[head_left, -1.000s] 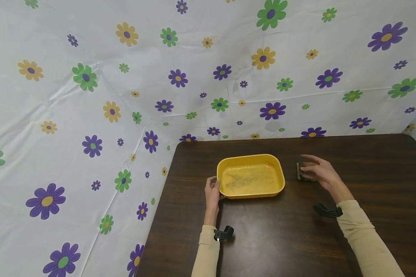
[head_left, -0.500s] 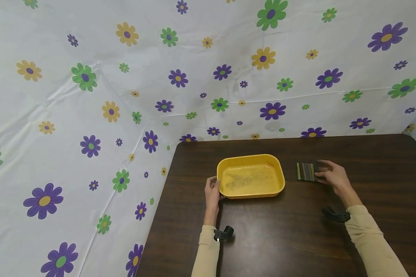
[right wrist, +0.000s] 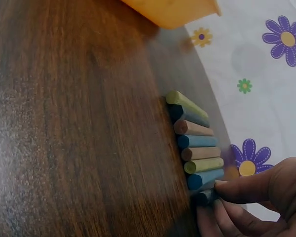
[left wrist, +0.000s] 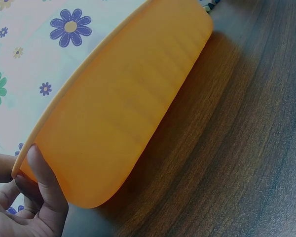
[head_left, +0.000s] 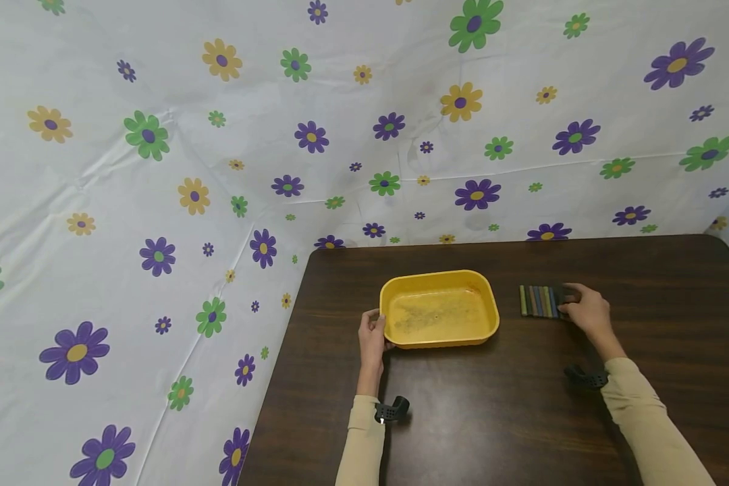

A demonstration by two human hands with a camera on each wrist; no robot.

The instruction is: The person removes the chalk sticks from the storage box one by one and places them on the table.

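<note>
A shallow yellow plastic tub (head_left: 437,317) sits on the table. My left hand (head_left: 373,341) grips its near left corner, the thumb (left wrist: 47,175) outside and the fingers at the rim. To the tub's right, several coloured chalk sticks (head_left: 538,302) lie side by side in a row, yellow, blue and brownish. My right hand (head_left: 590,314) is at the row's right end. In the right wrist view its thumb (right wrist: 241,187) and fingers pinch a dark chalk stick (right wrist: 205,197), partly hidden by them, beside a blue chalk stick (right wrist: 204,178).
The dark wooden table (head_left: 462,418) reaches back to a white flower-printed sheet (head_left: 352,101), which also hangs along the left side. Each wrist wears a black strap mount, the left mount (head_left: 392,409) and the right mount (head_left: 586,376). Bare tabletop separates the tub from the chalk row.
My right hand has moved right from over the chalk row to its right end, uncovering more sticks, and its fingers have closed in on the end stick. The left hand and tub stay put.
</note>
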